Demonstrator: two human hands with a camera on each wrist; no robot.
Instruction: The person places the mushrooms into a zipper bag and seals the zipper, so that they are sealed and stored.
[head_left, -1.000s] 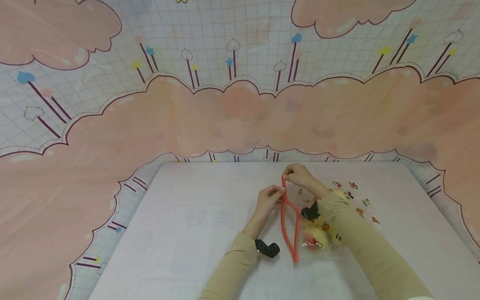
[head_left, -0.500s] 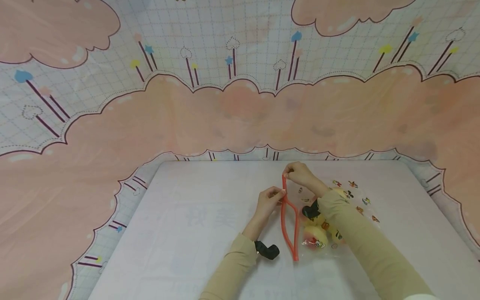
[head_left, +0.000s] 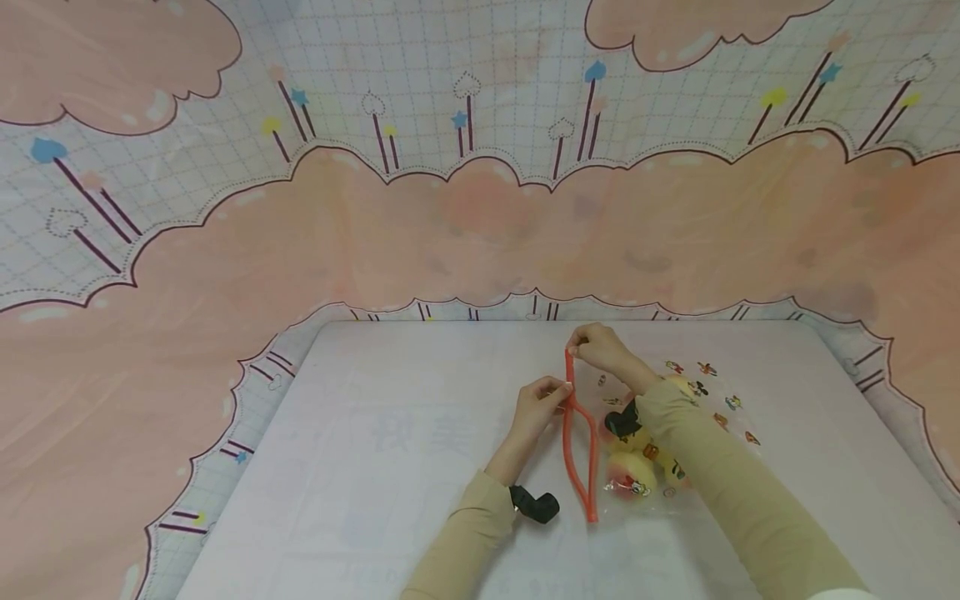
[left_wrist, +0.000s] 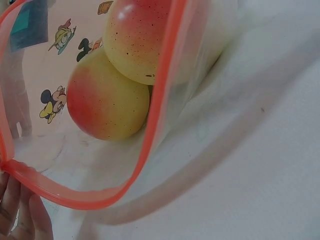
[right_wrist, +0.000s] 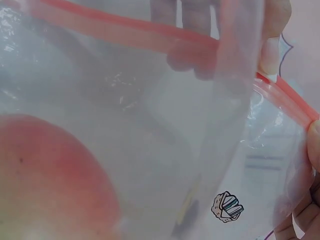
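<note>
A clear zip bag (head_left: 706, 369) with cartoon prints and a red-orange zip strip (head_left: 566, 450) lies on the table. My left hand (head_left: 536, 408) pinches the strip between thumb and fingers. Beyond it, at the strip's far end, my right hand (head_left: 598, 348) holds the bag's corner. Between the hands the strip's two sides run together; nearer me they gape apart in a narrow loop. Inside the bag are several yellow-and-red round fruits (left_wrist: 107, 100), speckled with dark dots. In the right wrist view one fruit (right_wrist: 50, 180) shows through the film. My right sleeve hides part of the bag.
A white table (head_left: 337, 500) carries the bag right of centre. Black straps with cameras are worn on both wrists, the left one (head_left: 536, 505) beside the bag's near end. A patterned cloth backdrop (head_left: 480, 233) rises behind the table.
My left hand has slid slightly toward me along the zip strip, so the joined stretch between the hands is a little longer. The right hand has hardly moved.
</note>
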